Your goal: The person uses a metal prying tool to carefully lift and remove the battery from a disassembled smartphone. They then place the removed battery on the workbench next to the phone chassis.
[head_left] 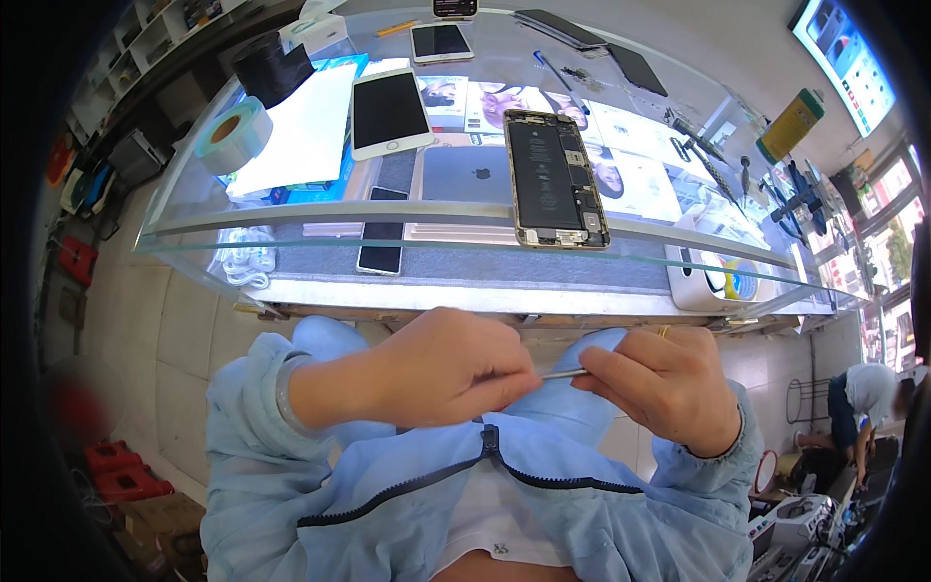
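Observation:
My left hand (451, 367) and my right hand (669, 383) are in front of my body, below the counter's front edge. Between them runs a thin grey metal rod-like tool (562, 373); both hands pinch it, and its ends are hidden in my fingers. Beyond my hands an opened smartphone (545, 179) lies on the glass counter (465, 229), its battery and inner boards bare and its lower end at the front edge. A white tablet (390, 114) with a dark screen lies to the left of the phone.
A tape roll (233, 136), a black roll (267, 68) and white paper (301, 136) are at the counter's left. Another tablet (441, 43), a blue pen (560, 80) and dark flat panels (635, 68) lie farther back. Screwdrivers (700, 141) and a yellow-green bottle (790, 124) are at the right.

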Tool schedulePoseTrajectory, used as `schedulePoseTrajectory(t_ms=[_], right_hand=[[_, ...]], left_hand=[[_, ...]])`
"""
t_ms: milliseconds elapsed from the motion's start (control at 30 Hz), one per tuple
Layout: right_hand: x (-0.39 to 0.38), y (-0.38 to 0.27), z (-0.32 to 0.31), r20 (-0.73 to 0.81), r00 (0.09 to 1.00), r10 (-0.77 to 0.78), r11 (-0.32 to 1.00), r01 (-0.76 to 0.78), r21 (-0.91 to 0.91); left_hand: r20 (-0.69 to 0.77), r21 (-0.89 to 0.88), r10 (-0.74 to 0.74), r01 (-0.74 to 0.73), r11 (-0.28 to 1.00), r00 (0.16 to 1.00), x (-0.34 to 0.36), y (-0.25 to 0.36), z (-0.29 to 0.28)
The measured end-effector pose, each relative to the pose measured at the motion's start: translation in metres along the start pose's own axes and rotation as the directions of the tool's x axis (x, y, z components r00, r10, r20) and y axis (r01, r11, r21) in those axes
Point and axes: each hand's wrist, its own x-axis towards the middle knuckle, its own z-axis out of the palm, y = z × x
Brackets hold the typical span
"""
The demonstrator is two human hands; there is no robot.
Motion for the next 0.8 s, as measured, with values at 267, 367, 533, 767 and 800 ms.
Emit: schedulePoseTrajectory(t_ms=[267, 367, 533, 767, 800], right_hand=[[-0.015, -0.014, -0.014, -0.018, 0.997, -0.070, 0.997, 0.069, -0.021], [-0.019, -0.016, -0.017, -0.030, 0.997, -0.070, 0.997, 0.069, -0.029], [-0.024, -0.017, -0.027, 0.027, 0.999, -0.041, 0.999, 0.041, 0.008], [-0.071, 0.017, -0.039, -0.207, 0.886, 0.415, 0.883, -0.447, -0.143], [-0.050, 0.008, -0.032, -0.118, 0.922, 0.368, 0.923, -0.378, -0.072]], left_hand=[[-0.057, 0.238, 0.215, -0.195, 0.951, 0.975, -0.012, 0.022, 0.014], [-0.038, 0.252, 0.215, -0.199, 0.947, 0.976, -0.012, 0.028, 0.013], [-0.050, 0.254, 0.242, -0.222, 0.941, 0.969, -0.011, 0.032, 0.015], [-0.089, 0.012, -0.179, 0.181, 0.983, 0.980, -0.028, -0.009, -0.031], [-0.033, -0.116, -0.188, 0.183, 0.976, 0.982, -0.021, -0.002, -0.019]])
